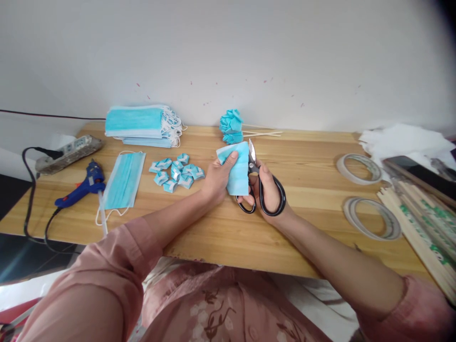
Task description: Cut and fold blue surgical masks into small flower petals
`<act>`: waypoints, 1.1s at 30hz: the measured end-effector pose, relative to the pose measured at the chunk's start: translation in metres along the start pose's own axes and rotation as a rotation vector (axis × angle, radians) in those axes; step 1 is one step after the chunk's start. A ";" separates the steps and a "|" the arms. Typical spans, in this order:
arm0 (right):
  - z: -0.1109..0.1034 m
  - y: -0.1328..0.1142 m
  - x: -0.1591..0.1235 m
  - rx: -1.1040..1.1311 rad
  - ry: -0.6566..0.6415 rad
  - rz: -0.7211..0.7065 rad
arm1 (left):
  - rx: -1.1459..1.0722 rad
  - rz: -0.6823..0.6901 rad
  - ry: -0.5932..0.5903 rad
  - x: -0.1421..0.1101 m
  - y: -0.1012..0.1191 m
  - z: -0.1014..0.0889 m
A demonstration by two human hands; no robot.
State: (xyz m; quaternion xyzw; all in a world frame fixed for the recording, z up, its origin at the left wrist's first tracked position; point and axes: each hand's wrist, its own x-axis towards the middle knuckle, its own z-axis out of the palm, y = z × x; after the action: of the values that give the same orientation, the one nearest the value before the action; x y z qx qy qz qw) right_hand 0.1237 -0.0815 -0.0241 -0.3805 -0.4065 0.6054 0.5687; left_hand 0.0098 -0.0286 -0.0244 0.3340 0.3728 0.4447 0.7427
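Note:
My left hand (219,178) is closed on a light blue piece of face mask fabric (239,173), with the thumb lying across its front. Through the black handles of a pair of scissors (263,183) go the fingers and thumb of my right hand (271,192). The scissors' blades point up and away, right beside the fabric's right edge. Part of the lower handle is hidden behind the fabric. Several small folded blue pieces (174,173) lie to the left of my left hand. Behind the fabric are blue fabric flowers (231,122) on thin sticks.
At the back left is a stack of face masks (137,123); a single mask (124,183) lies in front. A blue glue gun (83,185) and a power strip (69,154) are farther left. Tape rolls (372,218), wooden sticks (415,232) and white material (402,142) lie right.

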 end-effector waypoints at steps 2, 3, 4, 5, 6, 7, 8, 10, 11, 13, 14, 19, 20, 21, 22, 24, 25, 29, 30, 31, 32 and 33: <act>0.000 0.000 -0.001 0.013 0.005 0.005 | -0.002 -0.001 -0.010 0.000 0.000 -0.001; 0.000 0.000 -0.001 0.015 0.009 0.001 | 0.000 -0.003 -0.011 0.000 0.000 -0.001; 0.000 0.000 -0.001 0.015 0.009 -0.004 | 0.004 -0.010 -0.010 0.000 0.000 -0.001; 0.000 0.001 -0.001 0.013 0.006 -0.012 | 0.007 -0.020 -0.007 0.000 0.000 -0.001; -0.001 0.001 -0.001 0.010 0.001 -0.020 | 0.007 -0.030 -0.005 0.000 0.000 0.000; -0.001 0.002 -0.002 0.007 -0.003 -0.024 | 0.006 -0.040 -0.003 0.000 0.000 0.000; -0.002 0.002 -0.002 0.000 -0.004 -0.020 | 0.002 -0.047 -0.005 -0.001 0.001 0.000; -0.002 0.002 -0.002 -0.018 0.009 -0.003 | 0.000 -0.057 -0.015 -0.001 0.002 0.001; -0.002 0.002 -0.002 -0.028 0.016 0.005 | 0.002 -0.061 -0.021 -0.001 0.002 0.001; -0.003 0.001 -0.002 -0.049 0.022 0.014 | 0.009 -0.067 -0.032 -0.001 0.002 0.001; -0.002 0.001 -0.002 -0.057 0.024 0.014 | 0.011 -0.067 -0.037 -0.001 0.002 0.001; -0.003 0.000 -0.002 -0.059 0.011 -0.006 | -0.001 -0.068 -0.053 -0.001 0.001 -0.001; -0.003 0.001 -0.002 -0.053 0.007 -0.011 | -0.003 -0.066 -0.053 -0.001 0.001 -0.001; -0.004 0.001 -0.002 -0.046 0.001 -0.015 | -0.002 -0.062 -0.051 -0.001 0.002 -0.001; -0.004 0.002 -0.002 -0.039 0.000 -0.017 | 0.000 -0.058 -0.046 -0.001 0.002 -0.001; -0.005 0.002 -0.002 -0.026 0.000 -0.016 | 0.006 -0.054 -0.029 -0.001 0.002 0.000; -0.005 0.002 -0.002 -0.020 0.000 -0.015 | 0.003 -0.056 -0.021 -0.001 0.002 0.000; -0.005 0.002 -0.002 0.005 -0.009 -0.021 | -0.025 -0.068 -0.026 -0.001 0.001 0.000; -0.004 0.002 -0.002 0.011 -0.011 -0.023 | -0.029 -0.072 -0.027 -0.001 0.001 0.000; -0.004 0.001 -0.002 0.014 -0.013 -0.022 | -0.032 -0.075 -0.027 -0.001 0.001 -0.001; -0.004 0.001 -0.002 0.014 -0.011 -0.022 | -0.035 -0.075 -0.027 0.000 0.001 -0.001; -0.004 0.001 -0.002 0.014 -0.011 -0.021 | -0.038 -0.073 -0.031 0.000 0.000 -0.002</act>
State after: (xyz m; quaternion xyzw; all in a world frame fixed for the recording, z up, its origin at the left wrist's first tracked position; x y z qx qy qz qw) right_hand 0.1267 -0.0835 -0.0264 -0.3691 -0.4092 0.6042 0.5755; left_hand 0.0079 -0.0282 -0.0250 0.3128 0.3645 0.4193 0.7704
